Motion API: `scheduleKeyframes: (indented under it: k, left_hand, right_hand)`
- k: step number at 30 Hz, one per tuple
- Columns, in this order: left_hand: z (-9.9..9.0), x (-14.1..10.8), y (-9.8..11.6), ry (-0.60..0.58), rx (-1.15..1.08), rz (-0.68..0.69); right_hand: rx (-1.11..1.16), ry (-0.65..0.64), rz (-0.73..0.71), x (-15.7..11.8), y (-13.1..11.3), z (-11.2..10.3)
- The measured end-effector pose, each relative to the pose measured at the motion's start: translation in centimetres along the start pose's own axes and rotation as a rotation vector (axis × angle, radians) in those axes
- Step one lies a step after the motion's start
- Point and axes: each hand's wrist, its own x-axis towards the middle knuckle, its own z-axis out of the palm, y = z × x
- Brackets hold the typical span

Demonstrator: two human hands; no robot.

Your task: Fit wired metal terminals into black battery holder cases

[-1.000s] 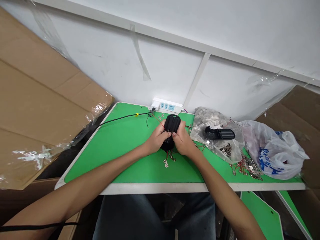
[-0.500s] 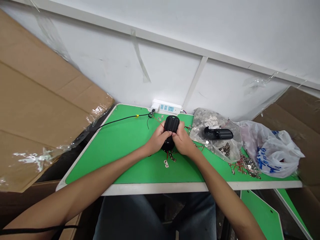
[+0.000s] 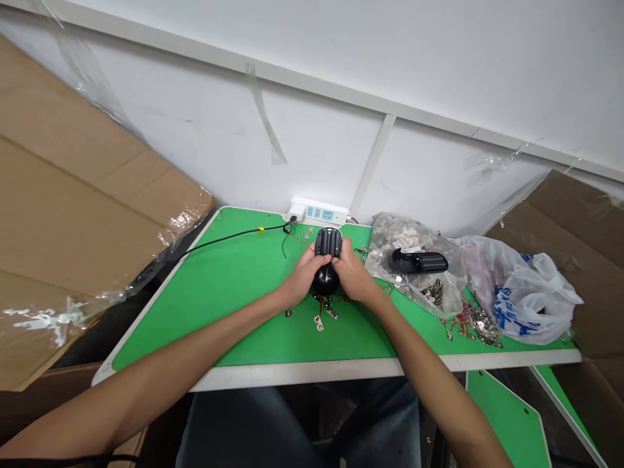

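Carefully does it: your left hand (image 3: 298,281) and right hand (image 3: 355,276) are both closed on the black plastic piece (image 3: 325,281), thumbs meeting near its middle. It sits over the green table (image 3: 253,338), ribbed end towards the power strip (image 3: 326,213), glossy rounded end towards you. Whether it touches the tabletop, you can't tell from this view.

With both thumbs bearing on one small area, uneven pressure could make the piece tip or skid, or crack a thin edge. The smooth rounded end offers little grip if your fingers slide down to it. Your hands also cover its middle, so a wire caught under a thumb could go unseen and get pinched.

A thin red wire (image 3: 299,241) runs close by your left fingers; a sideways tug might snag it. Just below the rounded end lie small metal contacts (image 3: 319,323) on red leads, easily scraped or tangled if the piece drops. Off to your right, the second black piece (image 3: 429,262) lies on the crumpled clear bag (image 3: 380,260), where a bump from your forearm could slide it off.
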Motion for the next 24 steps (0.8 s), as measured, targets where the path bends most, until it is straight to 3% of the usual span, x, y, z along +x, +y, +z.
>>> scheduleKeyframes:
  k: [19, 24]
  left_hand:
    - [-0.57, 0.58, -0.27, -0.016, -0.030, -0.042]
    - [-0.68, 0.28, -0.17, -0.055, 0.054, 0.030]
  right_hand:
    - [0.006, -0.039, 0.000, 0.33, 0.49, -0.31]
    - [-0.023, -0.026, -0.079, 0.22, 0.56, -0.43]
